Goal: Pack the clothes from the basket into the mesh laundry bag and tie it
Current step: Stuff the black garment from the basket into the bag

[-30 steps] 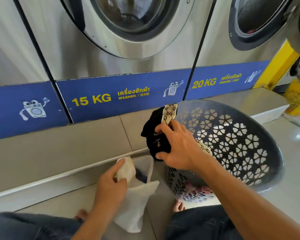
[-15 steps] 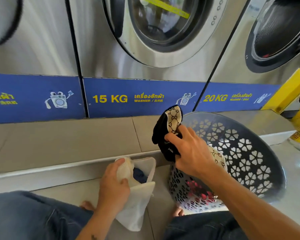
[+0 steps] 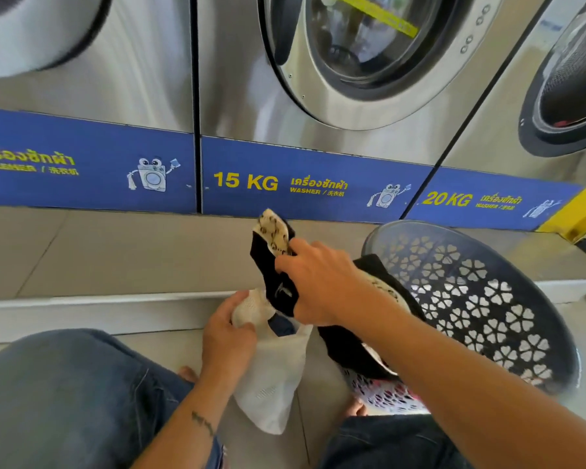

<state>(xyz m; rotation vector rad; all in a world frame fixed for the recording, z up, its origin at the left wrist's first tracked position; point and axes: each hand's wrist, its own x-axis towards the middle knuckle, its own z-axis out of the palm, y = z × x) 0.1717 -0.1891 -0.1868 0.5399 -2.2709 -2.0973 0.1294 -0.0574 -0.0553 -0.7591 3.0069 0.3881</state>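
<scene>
Grips a black garment [image 3: 272,265] in the right hand [image 3: 322,282], just left of the basket [image 3: 487,299], with the tail draped over its rim. Pinches the bag [image 3: 274,377] mouth with the left hand [image 3: 229,336], left of the basket.

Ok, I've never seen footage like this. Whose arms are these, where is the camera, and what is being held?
There is no machine here. A person works with bare hands, and a single camera on their head looks forward and down, so both arms enter from the bottom of the picture. They are low on a tiled floor, facing a row of laundry machines; the middle washer is labelled 15 KG. The left hand grips the mouth of a white mesh laundry bag resting on the floor, with a dark blue cloth showing inside. The right hand grips a black garment with a beige patterned part, just above the bag. The garment trails back to the grey basket, which is tipped toward the person and holds pinkish clothes.
</scene>
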